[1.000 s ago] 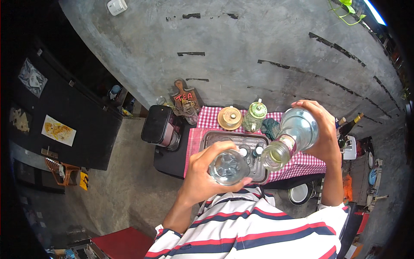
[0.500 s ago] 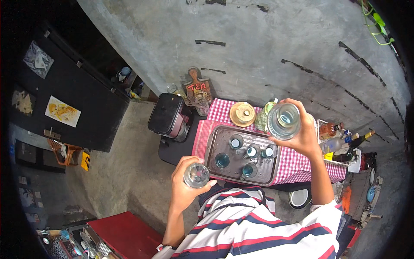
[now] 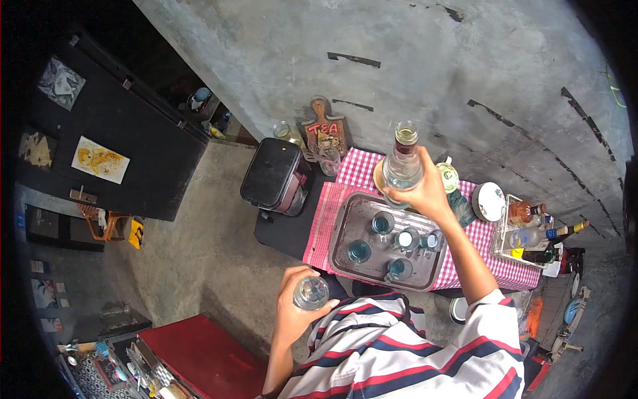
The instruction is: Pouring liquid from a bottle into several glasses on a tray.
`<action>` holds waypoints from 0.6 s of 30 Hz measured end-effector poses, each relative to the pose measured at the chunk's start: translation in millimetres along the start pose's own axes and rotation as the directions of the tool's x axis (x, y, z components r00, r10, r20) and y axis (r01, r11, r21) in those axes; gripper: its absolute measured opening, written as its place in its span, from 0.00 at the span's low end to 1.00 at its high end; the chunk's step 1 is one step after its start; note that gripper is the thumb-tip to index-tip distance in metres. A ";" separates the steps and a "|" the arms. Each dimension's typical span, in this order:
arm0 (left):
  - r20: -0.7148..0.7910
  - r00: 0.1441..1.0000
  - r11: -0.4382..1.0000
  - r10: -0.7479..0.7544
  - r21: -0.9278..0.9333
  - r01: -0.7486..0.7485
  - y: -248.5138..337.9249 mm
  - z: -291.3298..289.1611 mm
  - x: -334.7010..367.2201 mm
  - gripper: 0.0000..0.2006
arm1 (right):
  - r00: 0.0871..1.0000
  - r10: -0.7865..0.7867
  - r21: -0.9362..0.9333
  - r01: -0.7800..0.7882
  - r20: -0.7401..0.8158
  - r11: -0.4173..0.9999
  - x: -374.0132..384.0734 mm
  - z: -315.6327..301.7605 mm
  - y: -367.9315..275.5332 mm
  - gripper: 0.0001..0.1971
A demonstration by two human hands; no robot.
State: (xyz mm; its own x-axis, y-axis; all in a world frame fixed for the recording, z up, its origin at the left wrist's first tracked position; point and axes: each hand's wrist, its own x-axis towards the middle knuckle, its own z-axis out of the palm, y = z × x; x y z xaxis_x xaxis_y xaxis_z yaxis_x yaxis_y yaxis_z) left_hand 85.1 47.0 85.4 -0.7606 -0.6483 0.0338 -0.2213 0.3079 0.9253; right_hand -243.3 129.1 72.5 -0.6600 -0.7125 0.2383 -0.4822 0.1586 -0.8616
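My left hand [image 3: 292, 314] is wrapped round a clear drinking glass [image 3: 311, 293], in front of the table's near left edge. My right hand [image 3: 427, 193] grips a clear glass bottle [image 3: 403, 166] by its body, raised over the back of the table. The bottle's neck tilts away toward the wall; whether it holds liquid I cannot tell. Below sits a dark metal tray [image 3: 345, 261] holding several bluish glasses [image 3: 359, 251], standing apart from both hands. Behind my right hand a green-patterned pitcher [image 3: 448, 176] is partly hidden.
The tray rests on a red checked cloth [image 3: 323, 219]. To its left stands a black-lidded appliance [image 3: 271, 176], with a wooden cutting board [image 3: 325, 130] behind. At right are a white plate [image 3: 490, 201] and a rack of bottles [image 3: 500, 247]. A concrete wall [image 3: 279, 60] closes the back.
The bottle in my right hand has moved left and away from me, tilting so its neck and side show. My left hand still holds the glass, slightly lower. The view has shifted.
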 end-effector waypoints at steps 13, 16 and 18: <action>-0.004 0.998 0.997 -0.067 0.034 0.068 -22.1 -47.4 23.2 0.31 | 0.974 0.213 -0.034 -0.217 -0.079 0.976 42.2 98.1 87.9 0.41; 0.011 0.998 0.997 -0.068 0.034 0.067 -26.8 -55.3 34.9 0.31 | 0.973 0.199 -0.054 -0.206 -0.121 0.977 49.5 117.9 123.8 0.41; 0.016 0.997 0.997 -0.076 0.028 0.075 -29.6 -61.1 41.6 0.31 | 0.968 0.217 -0.062 -0.226 -0.129 0.972 55.0 130.4 134.4 0.41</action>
State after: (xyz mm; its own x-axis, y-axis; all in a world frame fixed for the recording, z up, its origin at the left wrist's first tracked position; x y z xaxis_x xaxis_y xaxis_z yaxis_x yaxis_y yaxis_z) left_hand 97.3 -31.6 82.5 -0.7513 -0.6586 -0.0422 -0.2949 0.2778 0.9143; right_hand -269.3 22.1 -88.6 -0.8173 -0.5673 0.1015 -0.3556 0.3578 -0.8635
